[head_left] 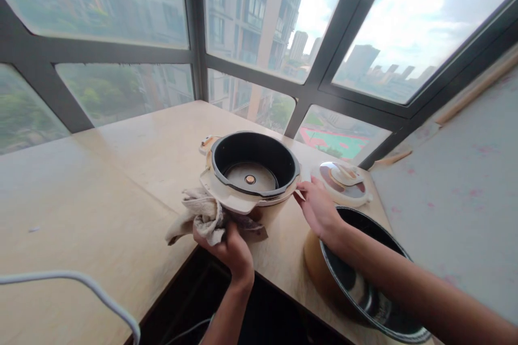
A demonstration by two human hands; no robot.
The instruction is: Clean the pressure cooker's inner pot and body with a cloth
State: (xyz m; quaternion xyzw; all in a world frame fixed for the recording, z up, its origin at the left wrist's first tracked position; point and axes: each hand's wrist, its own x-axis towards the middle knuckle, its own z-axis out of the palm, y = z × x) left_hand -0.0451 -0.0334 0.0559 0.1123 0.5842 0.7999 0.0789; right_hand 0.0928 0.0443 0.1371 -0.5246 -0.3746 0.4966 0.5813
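Note:
A rice cooker body (pixel 279 207) with a white rim stands on the windowsill counter, its lid off. Its dark inside shows a round heating plate (pixel 259 172) with a small copper-coloured button at the centre. My left hand (pixel 230 248) grips a crumpled beige cloth (pixel 208 215) against the cooker's front left side. On the right, my right hand (pixel 318 207) touches the cooker's rim with its fingertips; its fingers are partly hidden, so I cannot tell how firmly it holds. Below my right forearm sits the inner pot (pixel 348 285), golden outside and dark inside.
A round lid (pixel 343 180) with a white handle lies behind the pot near the wall (pixel 453 188). A white cable (pixel 84 280) crosses the counter (pixel 93 210) at lower left. Framed windows (pixel 259 11) rise behind. The counter's front edge drops into a dark gap.

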